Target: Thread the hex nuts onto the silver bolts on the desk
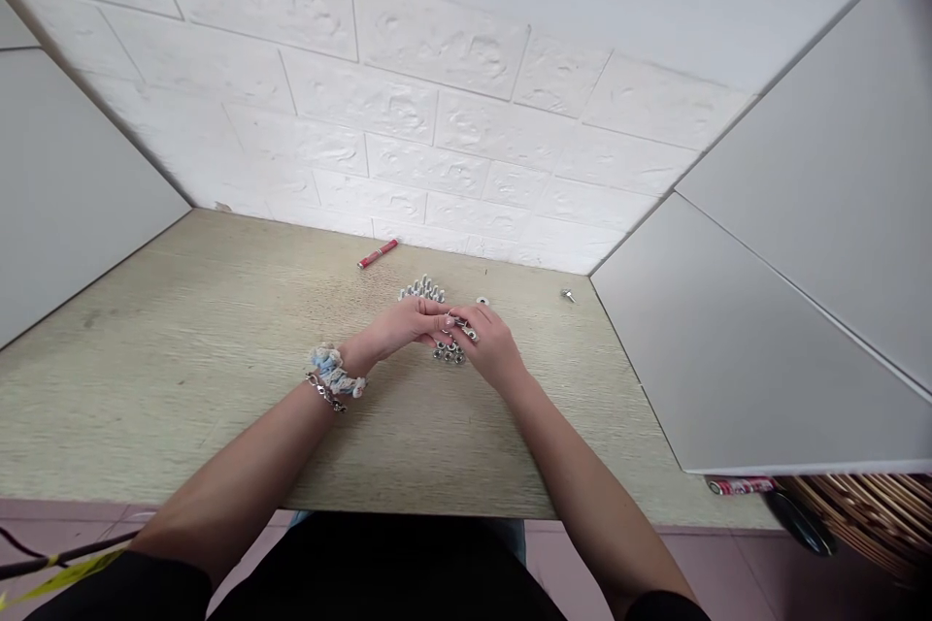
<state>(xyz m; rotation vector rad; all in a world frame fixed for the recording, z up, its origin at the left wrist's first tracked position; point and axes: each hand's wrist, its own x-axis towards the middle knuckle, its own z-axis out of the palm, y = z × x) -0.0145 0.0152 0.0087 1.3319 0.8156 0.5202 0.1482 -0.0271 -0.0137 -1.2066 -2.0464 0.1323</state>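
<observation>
Metal piece (460,322) — fingertip-held, between both hands (404,323) (495,346)

Soft diffuse light, bright white wall (400,112), faintly shadowed tabletop (422,456), wide-angle edge stretch

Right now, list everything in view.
table: one, beige, centre
wall: one, white, behind table
side panels: several, pale grey, both sides
stick: one, red, near wall
upright bolts: several, silver, table centre
nuts: several, silver, nearer than upright bolts
washer: one, silver, right of upright bolts
lone bolt: one, silver, table's far right
small metal part: at least one, silver, beyond nuts
cylinder: one, red, front right corner
basket: one, brown, lower right
dark object: one, black, beside cylinder
cable: at least one, dark, lower left
strip: one, yellow, lower left
floor: one, pink, below table
scrunchie: one, pale blue, left of nuts
bracelet: one, silver, beside scrunchie
clothing: black, bottom edge
left hand: one, bare, at small metal part
right hand: one, bare, likewise
</observation>
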